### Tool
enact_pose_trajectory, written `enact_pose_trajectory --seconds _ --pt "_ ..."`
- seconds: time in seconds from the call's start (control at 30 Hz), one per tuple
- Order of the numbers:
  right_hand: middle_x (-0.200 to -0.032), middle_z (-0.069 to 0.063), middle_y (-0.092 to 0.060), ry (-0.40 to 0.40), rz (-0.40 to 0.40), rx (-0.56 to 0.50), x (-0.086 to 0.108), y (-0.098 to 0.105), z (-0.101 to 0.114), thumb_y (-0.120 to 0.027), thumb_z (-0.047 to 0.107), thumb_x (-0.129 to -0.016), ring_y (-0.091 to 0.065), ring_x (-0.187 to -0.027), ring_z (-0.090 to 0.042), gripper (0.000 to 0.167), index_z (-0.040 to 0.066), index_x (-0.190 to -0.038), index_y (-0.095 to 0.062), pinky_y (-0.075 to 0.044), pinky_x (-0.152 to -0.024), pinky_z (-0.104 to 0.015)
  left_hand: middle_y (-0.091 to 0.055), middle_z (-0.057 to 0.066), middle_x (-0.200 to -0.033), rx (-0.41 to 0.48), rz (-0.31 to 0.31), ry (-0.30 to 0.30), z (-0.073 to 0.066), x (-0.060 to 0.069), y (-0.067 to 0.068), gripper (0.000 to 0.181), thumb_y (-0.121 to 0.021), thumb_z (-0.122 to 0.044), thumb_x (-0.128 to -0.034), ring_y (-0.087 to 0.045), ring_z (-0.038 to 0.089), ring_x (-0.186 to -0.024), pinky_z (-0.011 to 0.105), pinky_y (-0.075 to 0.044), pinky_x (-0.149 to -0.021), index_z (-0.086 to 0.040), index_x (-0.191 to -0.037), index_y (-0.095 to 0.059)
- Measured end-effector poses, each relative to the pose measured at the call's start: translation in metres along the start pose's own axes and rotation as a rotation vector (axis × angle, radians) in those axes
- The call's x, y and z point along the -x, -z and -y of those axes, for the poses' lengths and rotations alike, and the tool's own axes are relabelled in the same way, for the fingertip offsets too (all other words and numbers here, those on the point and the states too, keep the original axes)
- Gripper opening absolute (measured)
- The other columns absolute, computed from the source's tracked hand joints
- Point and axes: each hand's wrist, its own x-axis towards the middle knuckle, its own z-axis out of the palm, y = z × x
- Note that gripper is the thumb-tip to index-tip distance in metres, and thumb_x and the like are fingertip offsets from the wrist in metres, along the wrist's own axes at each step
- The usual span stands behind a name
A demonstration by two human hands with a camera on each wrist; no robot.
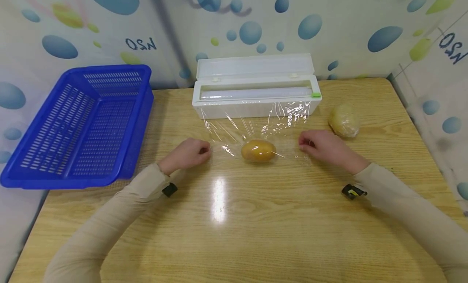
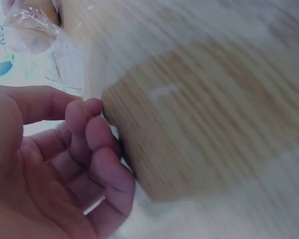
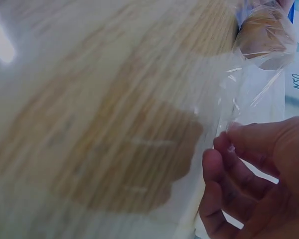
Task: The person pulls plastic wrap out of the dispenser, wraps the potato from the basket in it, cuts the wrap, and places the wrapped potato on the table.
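Note:
A sheet of clear cling film (image 1: 226, 130) stretches from a white dispenser box (image 1: 256, 108) toward me. It lies over an oval yellow-brown potato (image 1: 258, 151) on the table. My left hand (image 1: 188, 154) pinches the film's left edge between thumb and fingertips; the left wrist view shows this left hand (image 2: 65, 149) with its other fingers curled. On the opposite edge, my right hand (image 1: 325, 147) pinches the film too, and in the right wrist view the right hand (image 3: 254, 169) has thumb and index finger together on it. Film covers the potato (image 3: 266, 32) there.
The dispenser's lid (image 1: 256, 67) stands raised, with a film roll (image 1: 256, 93) inside and a green piece (image 1: 316, 95) at its right end. A film-wrapped, pale yellow round item (image 1: 344, 120) sits beyond my right hand. At left is a blue slotted basket (image 1: 126, 153).

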Motion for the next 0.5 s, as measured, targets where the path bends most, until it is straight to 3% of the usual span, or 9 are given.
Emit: enact_pose_trajectory --seconds 0.27,0.37,0.5 --pt "-0.072 0.002 -0.056 -0.016 0.028 -0.005 -0.003 -0.003 0.000 -0.066 0.007 -0.090 -0.050 -0.065 -0.014 0.006 0.008 -0.087 -0.061 -0.043 -0.061 -0.034 -0.042 -0.003 -0.058 -0.067 0.084 0.092 -0.012 -0.006 0.003 0.026 -0.055 -0.006 -0.0893 -0.040 0.012 -0.055 0.027 -0.034 -0.054 -0.012 -0.065 -0.047" --pt "-0.071 0.001 -0.053 -0.084 0.043 -0.011 -0.003 -0.001 0.001 -0.068 0.013 -0.089 -0.048 -0.064 -0.016 0.013 0.008 -0.084 -0.057 -0.041 -0.058 -0.033 -0.040 -0.003 -0.056 -0.100 0.099 0.161 -0.014 -0.007 0.005 0.033 -0.056 -0.010 -0.0913 -0.039 0.012 -0.053 0.027 -0.033 -0.051 -0.014 -0.061 -0.044" --pt "-0.067 -0.002 -0.051 -0.264 0.086 0.017 -0.001 0.004 -0.004 -0.070 0.038 -0.087 -0.047 -0.060 -0.019 0.036 0.008 -0.079 -0.051 -0.036 -0.052 -0.033 -0.034 -0.006 -0.051 -0.099 0.109 0.275 -0.008 -0.009 0.008 0.048 -0.063 -0.026 -0.0931 -0.034 0.010 -0.048 0.025 -0.028 -0.046 -0.017 -0.053 -0.037"
